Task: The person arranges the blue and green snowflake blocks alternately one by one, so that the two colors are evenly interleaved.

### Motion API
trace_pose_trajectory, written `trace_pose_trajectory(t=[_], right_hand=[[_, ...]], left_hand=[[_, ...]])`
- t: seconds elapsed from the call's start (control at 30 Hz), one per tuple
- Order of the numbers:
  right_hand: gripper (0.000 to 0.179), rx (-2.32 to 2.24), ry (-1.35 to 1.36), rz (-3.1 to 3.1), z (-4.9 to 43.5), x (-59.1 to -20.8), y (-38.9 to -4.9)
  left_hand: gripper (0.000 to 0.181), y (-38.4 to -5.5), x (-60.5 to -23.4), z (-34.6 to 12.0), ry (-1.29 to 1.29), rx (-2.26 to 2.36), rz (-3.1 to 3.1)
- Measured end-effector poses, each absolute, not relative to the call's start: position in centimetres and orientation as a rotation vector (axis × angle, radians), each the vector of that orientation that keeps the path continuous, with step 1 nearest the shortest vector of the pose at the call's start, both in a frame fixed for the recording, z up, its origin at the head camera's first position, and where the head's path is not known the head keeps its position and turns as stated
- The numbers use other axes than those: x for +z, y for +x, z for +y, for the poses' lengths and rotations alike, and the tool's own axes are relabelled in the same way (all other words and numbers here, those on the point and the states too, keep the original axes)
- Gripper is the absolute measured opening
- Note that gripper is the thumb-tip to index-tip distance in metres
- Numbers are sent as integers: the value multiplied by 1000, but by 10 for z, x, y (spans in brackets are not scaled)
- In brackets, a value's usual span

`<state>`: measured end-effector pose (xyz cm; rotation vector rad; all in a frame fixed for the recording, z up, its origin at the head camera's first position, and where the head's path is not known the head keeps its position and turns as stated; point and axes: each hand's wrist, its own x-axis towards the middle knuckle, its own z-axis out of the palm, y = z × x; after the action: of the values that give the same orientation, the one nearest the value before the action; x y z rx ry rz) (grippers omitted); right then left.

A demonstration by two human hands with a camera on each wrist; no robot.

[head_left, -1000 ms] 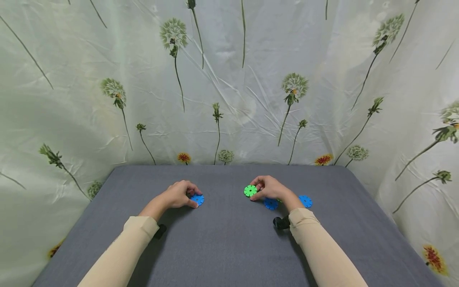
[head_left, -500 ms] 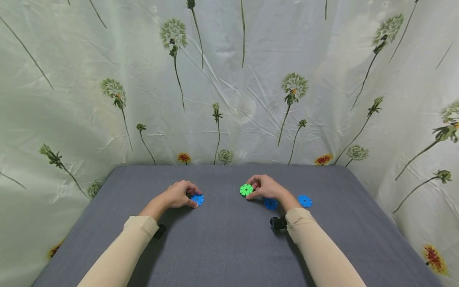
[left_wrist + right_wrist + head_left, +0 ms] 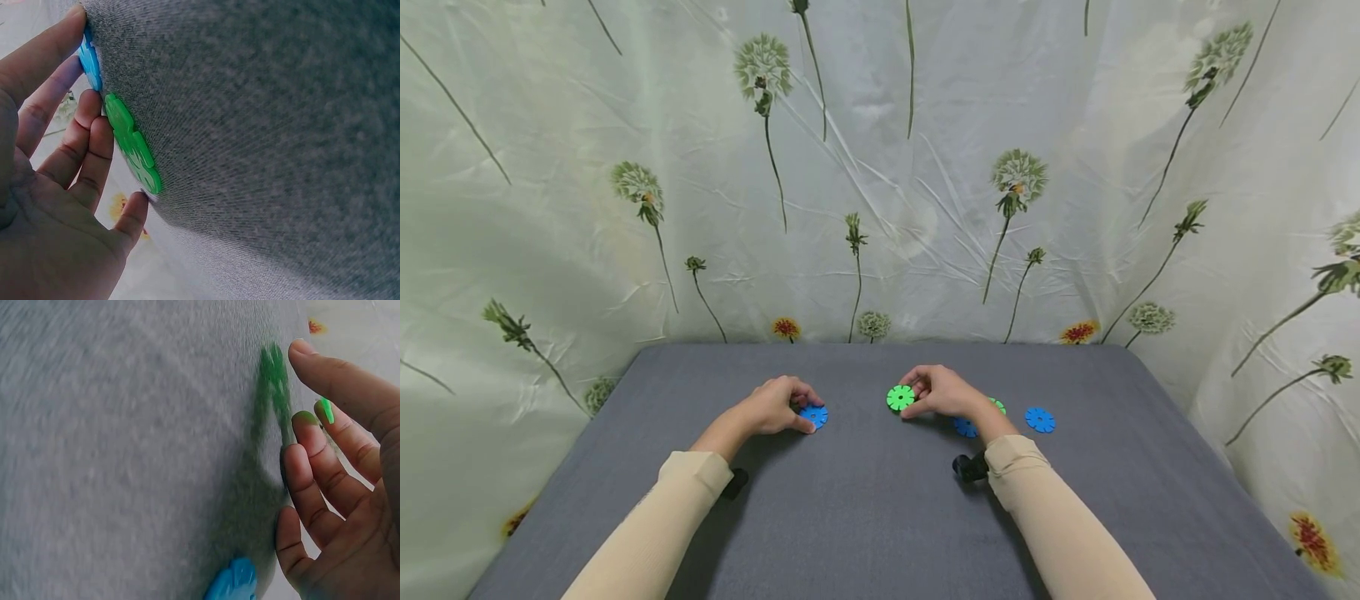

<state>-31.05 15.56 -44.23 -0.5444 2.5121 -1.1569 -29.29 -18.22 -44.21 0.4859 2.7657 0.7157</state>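
My left hand (image 3: 777, 407) stays low at the left of the table, thumb and fingertips pinching the edge of a blue notched plastic disc (image 3: 814, 416). Under that palm, a green notched disc (image 3: 132, 145) lies on the cloth beside the curled lower fingers, seen in the left wrist view. Right of the middle, my right hand (image 3: 943, 392) pinches another green notched disc (image 3: 900, 398) between thumb and fingers, its flat face towards the head camera. In the right wrist view only a thin strip of this green disc (image 3: 328, 410) shows, with a green tint on the cloth below.
Behind the right wrist lie a blue disc (image 3: 966, 427) and a green disc (image 3: 997, 405), both partly covered. Another blue disc (image 3: 1040, 419) lies farther right on the grey tablecloth (image 3: 865, 508). A flower-patterned curtain (image 3: 880, 183) hangs along the table's back edge.
My right hand has moved left with its green disc, towards the left hand. The green disc behind the right wrist now shows more. My left hand has kept its place.
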Motion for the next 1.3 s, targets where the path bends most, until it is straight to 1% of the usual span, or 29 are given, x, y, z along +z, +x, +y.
trace_pose_trajectory(t=[1.3], right_hand=[[45,-1178,-652,2437,112,-443,-305]], left_hand=[[34,-292,-442,-183,510,740,2765]])
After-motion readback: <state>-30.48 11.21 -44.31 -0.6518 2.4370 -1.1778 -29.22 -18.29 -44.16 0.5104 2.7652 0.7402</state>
